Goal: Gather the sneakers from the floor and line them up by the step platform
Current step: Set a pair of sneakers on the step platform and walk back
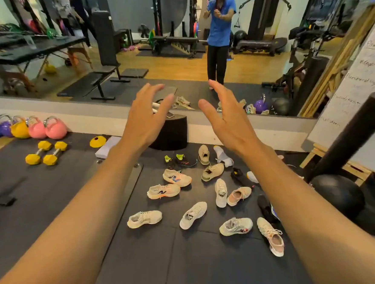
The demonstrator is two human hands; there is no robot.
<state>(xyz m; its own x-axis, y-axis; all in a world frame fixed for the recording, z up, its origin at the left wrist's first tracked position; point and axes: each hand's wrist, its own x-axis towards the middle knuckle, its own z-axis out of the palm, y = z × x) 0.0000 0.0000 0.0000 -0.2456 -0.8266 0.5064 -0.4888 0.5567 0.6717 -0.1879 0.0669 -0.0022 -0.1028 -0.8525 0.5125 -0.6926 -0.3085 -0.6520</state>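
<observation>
— where do the sneakers (192, 214) lie?
— scattered on the black mat (42, 207) between your forearms, low and well apart from your fingers, long axes pointing every way. mostly white and beige; a dark pair (183, 161) with neon tongues sits nearest the step platform (170, 134).
— and my hands?
— left hand (145, 120) and right hand (224, 117) are up, fingers spread wide, holding nothing. i'd judge the right hand nearer most of them.

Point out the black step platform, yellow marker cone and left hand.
black step platform (174, 132), head view, front wall.
yellow marker cone (97, 142), head view, dome.
left hand (146, 120), head view, back of hand.
</observation>
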